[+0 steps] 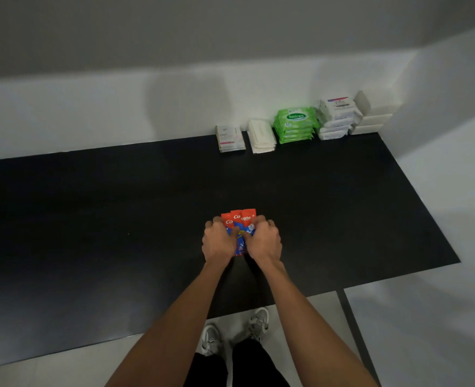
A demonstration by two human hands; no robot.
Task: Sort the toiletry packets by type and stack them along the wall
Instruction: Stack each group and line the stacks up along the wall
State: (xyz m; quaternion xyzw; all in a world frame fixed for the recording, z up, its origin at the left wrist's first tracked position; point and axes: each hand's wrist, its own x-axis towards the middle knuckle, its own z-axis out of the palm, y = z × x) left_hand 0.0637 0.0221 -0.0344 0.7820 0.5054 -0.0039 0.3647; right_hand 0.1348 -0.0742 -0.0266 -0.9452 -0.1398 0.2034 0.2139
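Grips a fanned bunch of Colgate packets from both sides with left hand and right hand, fingers curled round the edges, mid-tabletop toward the front edge. Looks like three packets, partly hidden. Faces five stacks along the back edge, running to the far right corner: Dove sachets, white packets, green Sanicare wipes, Dove packs, white boxes
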